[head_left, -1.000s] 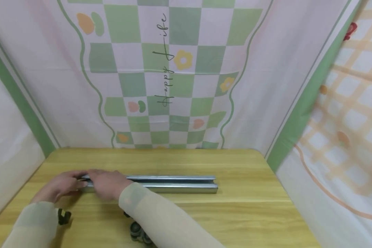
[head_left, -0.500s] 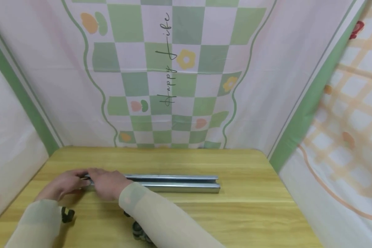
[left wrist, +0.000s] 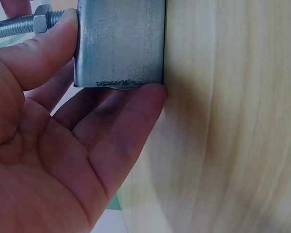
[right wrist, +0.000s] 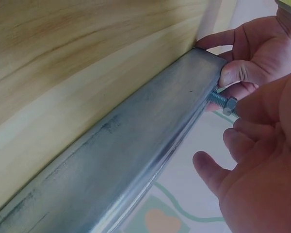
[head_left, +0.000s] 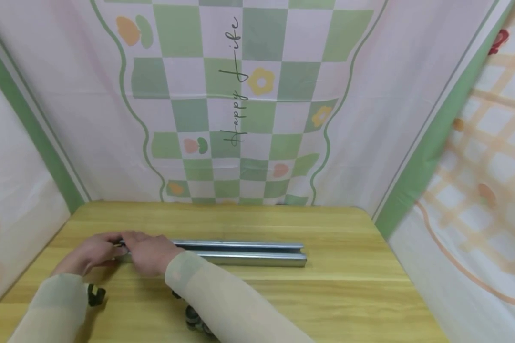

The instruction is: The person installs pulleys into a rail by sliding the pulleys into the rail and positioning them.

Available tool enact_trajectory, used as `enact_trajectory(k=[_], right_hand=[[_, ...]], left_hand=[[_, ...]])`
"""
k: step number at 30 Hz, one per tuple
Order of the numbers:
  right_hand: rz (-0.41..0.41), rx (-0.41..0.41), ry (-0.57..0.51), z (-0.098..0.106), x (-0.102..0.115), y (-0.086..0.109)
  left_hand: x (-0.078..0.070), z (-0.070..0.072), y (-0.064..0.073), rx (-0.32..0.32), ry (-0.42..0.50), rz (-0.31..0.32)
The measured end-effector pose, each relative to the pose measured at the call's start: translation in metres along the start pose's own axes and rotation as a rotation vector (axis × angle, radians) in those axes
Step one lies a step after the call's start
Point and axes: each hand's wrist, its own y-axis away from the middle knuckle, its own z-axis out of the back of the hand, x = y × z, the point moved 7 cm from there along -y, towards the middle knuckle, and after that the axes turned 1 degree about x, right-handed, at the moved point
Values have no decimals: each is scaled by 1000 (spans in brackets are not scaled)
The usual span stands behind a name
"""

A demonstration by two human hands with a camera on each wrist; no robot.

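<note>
A long silvery metal channel (head_left: 249, 260) lies on the wooden table, its slot facing up. My left hand (head_left: 96, 252) grips its left end, thumb on the upper edge and fingers around the end face. Out of the slot sticks a threaded bolt (left wrist: 14, 28) with a hex nut (left wrist: 40, 19) on it; the nut (right wrist: 229, 105) stands a little away from the channel. My right hand (right wrist: 262, 141) pinches the bolt's outer end between thumb and forefinger, its other fingers loosely bent. What the bolt joins inside the channel is hidden.
Dark, rounded metal parts (head_left: 193, 318) lie on the table (head_left: 347, 305), partly hidden by the right sleeve (head_left: 231, 300). A small black clip-like piece (head_left: 96, 295) shows beside the left sleeve. A patterned cloth (head_left: 257, 114) hangs behind the table.
The head view has turned slightly left, so the table and channel sit a little farther right. Both hands stay at the channel's left end, with little visible movement.
</note>
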Motion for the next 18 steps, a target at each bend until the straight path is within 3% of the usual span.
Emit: enact_trajectory(k=[9, 18], right_hand=[[61, -42, 4, -1, -28, 7], [61, -102, 58, 7, -90, 44]], left_hand=[[0, -2, 1, 4, -22, -1], [0, 1, 1, -21, -63, 2]])
